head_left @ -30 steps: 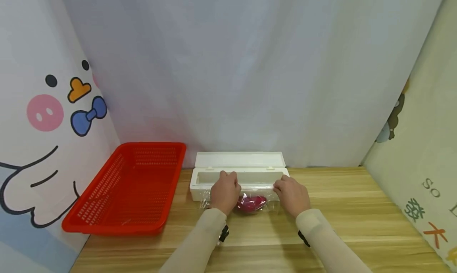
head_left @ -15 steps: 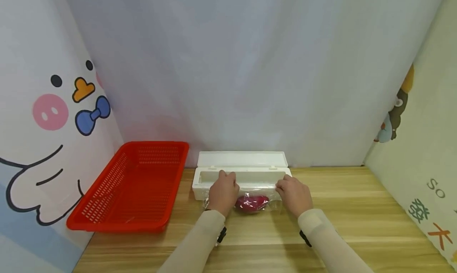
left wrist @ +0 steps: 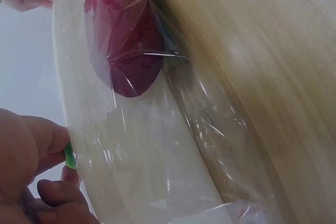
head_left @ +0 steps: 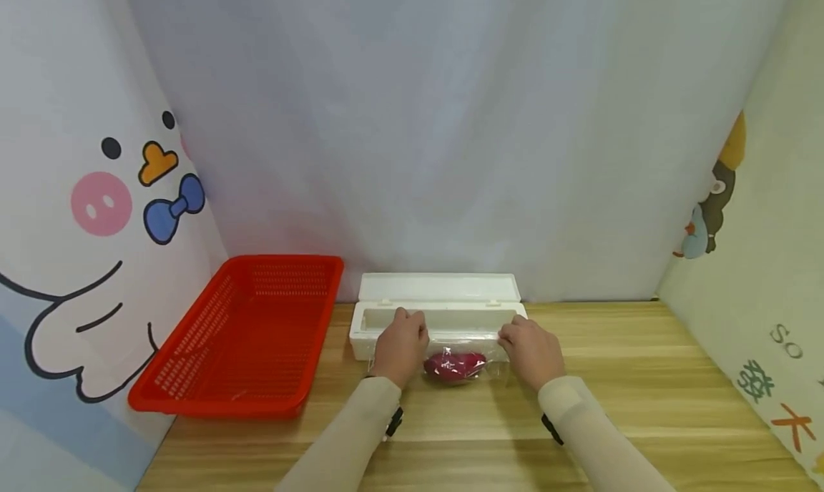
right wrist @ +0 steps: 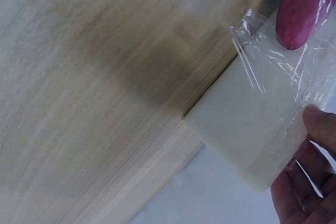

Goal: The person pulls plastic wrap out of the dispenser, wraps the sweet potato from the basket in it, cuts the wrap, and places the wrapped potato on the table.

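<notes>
A long white cling film dispenser box [head_left: 360, 347] stands on the table with its hinged lid [head_left: 439, 287] raised at the back. Clear film [left wrist: 136, 145] hangs over its front, with a smooth magenta elongated object [head_left: 454, 367] under the film, in front of the box. My left hand [head_left: 400, 345] pinches a small green slider [left wrist: 70, 157] at the box's front rim, left of middle. At the right end, my right hand [head_left: 533, 352] grips the film and the front rim, thumb on the outside in the right wrist view.
To the left of the box is a red perforated plastic basket [head_left: 215, 408]. The wooden table [head_left: 618, 385] ends at a pale curtain [head_left: 463, 134] behind. Printed cartoon panels flank both sides.
My left hand has slid slightly left along the front rim. My right hand keeps its place at the right end. The head view has shifted a little.
</notes>
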{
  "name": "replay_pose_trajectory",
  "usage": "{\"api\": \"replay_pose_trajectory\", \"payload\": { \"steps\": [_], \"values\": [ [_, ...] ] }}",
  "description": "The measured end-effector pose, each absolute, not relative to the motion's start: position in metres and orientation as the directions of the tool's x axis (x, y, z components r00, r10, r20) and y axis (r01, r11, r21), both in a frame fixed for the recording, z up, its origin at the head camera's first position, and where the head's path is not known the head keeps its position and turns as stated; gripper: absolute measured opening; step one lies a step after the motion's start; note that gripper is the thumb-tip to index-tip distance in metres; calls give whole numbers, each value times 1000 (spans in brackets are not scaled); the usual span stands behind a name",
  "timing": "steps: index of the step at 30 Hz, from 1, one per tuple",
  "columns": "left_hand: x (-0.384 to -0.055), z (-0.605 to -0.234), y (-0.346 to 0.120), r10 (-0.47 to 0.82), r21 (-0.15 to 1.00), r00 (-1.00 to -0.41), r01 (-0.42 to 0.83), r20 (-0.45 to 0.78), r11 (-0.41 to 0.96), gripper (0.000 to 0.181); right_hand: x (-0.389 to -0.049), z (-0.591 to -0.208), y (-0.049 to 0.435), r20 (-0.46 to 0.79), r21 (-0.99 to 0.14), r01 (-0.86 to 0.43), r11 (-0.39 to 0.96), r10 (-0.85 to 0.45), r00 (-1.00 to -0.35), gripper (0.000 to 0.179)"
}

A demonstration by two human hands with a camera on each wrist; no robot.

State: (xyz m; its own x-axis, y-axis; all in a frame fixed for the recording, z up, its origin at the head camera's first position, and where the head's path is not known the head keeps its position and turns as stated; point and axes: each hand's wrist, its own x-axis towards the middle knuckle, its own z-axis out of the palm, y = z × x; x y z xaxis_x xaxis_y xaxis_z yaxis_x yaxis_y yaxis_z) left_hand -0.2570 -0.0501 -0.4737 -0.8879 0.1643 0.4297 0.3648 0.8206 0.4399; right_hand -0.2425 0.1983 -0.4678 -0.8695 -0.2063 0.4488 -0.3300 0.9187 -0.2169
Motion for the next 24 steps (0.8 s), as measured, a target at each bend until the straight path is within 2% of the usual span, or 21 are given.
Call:
{"api": "replay_pose_trajectory", "payload": {
  "steps": [14, 24],
  "values": [
    [-251, -475, -48, 174, 434, -887, 371, 429, 821, 26, -239, -471, 199, 454, -216, -334, 918, -209, -866, 6],
    [-257, -471, -52, 167, 473, -910, 345, 379, 811, 19, -247, -467, 198, 447, -220, -348, 911, -223, -866, 6]
  ]
}}
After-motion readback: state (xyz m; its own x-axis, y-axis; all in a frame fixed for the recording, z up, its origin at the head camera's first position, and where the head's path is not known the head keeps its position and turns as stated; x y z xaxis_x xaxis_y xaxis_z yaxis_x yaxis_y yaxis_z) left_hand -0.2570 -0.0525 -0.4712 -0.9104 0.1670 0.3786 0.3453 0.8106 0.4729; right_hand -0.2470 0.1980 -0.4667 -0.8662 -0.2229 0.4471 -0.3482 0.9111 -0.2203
